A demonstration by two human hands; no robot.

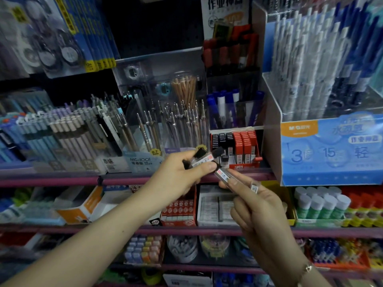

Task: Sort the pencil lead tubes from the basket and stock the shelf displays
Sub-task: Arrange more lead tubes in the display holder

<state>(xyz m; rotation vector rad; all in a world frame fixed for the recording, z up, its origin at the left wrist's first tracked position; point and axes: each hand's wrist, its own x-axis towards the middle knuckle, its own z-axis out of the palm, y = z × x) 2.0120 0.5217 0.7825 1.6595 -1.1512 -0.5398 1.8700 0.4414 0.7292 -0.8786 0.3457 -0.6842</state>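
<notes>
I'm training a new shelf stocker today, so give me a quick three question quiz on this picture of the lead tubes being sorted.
1. True or false: both hands are holding lead tubes.
2. Multiple choice: the red display box behind the hands holds lead cases capped in A) black and red, B) green and yellow, C) blue only.
3. Short answer: what stands in the big blue-fronted display to the right of that box?

Key:
1. True. The left hand grips a few black-capped tubes; the right hand holds a clear tube.
2. A.
3. Upright pens, blue and white.
</notes>
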